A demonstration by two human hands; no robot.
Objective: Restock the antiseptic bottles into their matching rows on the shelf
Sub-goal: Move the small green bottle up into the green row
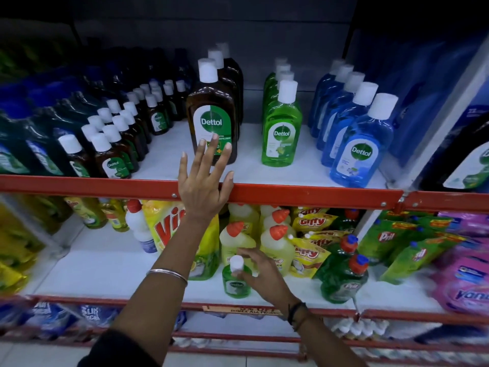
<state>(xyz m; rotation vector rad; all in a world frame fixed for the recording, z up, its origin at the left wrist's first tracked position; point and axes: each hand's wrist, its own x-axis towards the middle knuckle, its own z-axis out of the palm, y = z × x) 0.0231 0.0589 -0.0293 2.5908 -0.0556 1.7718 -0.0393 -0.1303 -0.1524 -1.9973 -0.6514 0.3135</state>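
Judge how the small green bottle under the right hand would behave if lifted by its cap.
The small green bottle looks full, so probably heavy for its size. Its smooth white cap may slip in the right hand. Rigid plastic, likely; it should hang upright.

A shop: red-edged shelves (304, 193) stocked with rows of branded cleaning bottles (281, 128).

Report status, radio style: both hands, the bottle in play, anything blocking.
Left hand open, fingers against large brown bottle. Right hand gripping small green bottle on lower shelf. Green row front unobstructed.
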